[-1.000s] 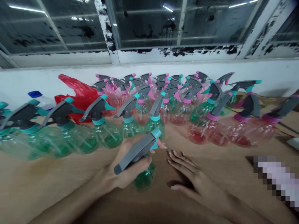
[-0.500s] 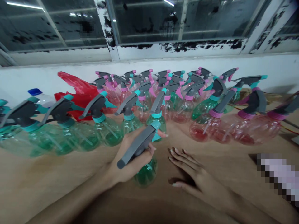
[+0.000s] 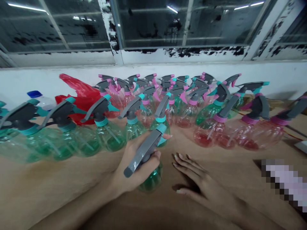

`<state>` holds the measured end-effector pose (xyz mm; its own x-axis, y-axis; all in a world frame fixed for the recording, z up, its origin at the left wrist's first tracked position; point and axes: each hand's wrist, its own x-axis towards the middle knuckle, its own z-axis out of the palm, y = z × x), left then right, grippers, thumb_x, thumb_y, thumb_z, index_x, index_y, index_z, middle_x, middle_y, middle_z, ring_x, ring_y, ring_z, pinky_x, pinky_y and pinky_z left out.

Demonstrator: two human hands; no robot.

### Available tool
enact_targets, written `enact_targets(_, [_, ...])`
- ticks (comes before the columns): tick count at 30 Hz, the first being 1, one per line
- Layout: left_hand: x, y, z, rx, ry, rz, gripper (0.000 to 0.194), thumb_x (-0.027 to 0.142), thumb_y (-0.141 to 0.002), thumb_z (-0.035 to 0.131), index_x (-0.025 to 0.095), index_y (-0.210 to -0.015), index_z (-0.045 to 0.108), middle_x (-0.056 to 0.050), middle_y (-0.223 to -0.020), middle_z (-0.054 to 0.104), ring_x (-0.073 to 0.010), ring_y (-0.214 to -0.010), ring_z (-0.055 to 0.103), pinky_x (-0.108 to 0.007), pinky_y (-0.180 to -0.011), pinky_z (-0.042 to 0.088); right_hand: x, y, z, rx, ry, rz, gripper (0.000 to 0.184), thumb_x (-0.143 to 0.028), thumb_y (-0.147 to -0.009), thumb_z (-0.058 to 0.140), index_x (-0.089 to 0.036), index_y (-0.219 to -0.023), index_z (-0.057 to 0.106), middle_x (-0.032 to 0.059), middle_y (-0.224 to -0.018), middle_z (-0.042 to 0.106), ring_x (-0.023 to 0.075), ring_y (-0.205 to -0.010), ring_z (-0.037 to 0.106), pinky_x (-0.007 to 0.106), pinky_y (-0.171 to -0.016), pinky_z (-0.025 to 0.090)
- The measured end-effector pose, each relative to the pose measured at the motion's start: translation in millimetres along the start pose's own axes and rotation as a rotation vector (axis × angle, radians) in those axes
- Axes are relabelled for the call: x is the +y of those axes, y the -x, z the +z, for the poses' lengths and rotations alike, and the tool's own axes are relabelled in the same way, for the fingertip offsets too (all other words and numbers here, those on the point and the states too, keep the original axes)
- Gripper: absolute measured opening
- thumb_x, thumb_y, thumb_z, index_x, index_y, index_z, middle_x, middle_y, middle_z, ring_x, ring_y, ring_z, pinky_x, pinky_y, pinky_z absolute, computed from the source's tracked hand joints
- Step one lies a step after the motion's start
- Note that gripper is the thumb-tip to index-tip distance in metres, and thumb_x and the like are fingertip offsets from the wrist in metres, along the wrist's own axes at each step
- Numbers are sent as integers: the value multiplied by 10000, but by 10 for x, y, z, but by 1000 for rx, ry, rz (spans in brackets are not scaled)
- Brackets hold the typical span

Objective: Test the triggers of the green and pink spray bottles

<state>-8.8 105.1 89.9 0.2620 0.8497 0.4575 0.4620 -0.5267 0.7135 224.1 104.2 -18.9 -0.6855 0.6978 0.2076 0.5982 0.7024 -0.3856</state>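
My left hand [image 3: 135, 166] is wrapped round the neck of a green spray bottle [image 3: 151, 179] with a grey trigger head and teal nozzle [image 3: 144, 150], which stands on the brown table [image 3: 48, 188]. My right hand [image 3: 196, 179] lies flat on the table just right of that bottle, fingers stretched out and holding nothing. Directly behind the held bottle stands a row of green spray bottles [image 3: 105, 134].
Many green and pink spray bottles [image 3: 216, 131] crowd the back of the table up to a white wall under windows. A red plastic bag [image 3: 79, 95] and a blue-capped white bottle [image 3: 40, 99] lie at the back left. A blurred-out patch [image 3: 285, 182] sits at right.
The held bottle has shifted slightly forward and to the right in my left hand. My right hand has stayed flat on the table.
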Motion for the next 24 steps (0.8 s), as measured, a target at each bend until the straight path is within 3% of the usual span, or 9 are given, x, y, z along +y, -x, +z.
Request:
enact_targets(14, [29, -9, -30, -67, -81, -70, 335, 197, -767, 450, 233, -1079, 566, 51, -565, 499, -129, -446, 450, -246, -475, 406, 5, -6, 1, -28, 15, 6, 602, -472, -863, 478, -257, -1396, 297, 6, -1470, 285, 209, -1345, 246, 443, -1097, 260])
enact_targets(20, [66, -13, -34, -77, -62, -111, 338, 154, -737, 455, 208, -1046, 579, 51, -593, 498, -110, -448, 420, -232, -488, 414, -1, -8, -10, -50, -9, 8, 606, -480, -862, 476, -256, -1396, 297, 1, -1472, 283, 204, -1350, 230, 440, -1103, 245])
enact_targets(24, [68, -13, -31, -73, 11, -127, 390, 109, -673, 465, 188, -1032, 594, 30, -662, 543, -118, -519, 496, -235, -541, 452, 10, -4, 11, -1, -33, -2, 605, -450, -853, 508, -270, -1393, 302, 15, -1456, 319, 217, -1336, 268, 450, -1092, 266])
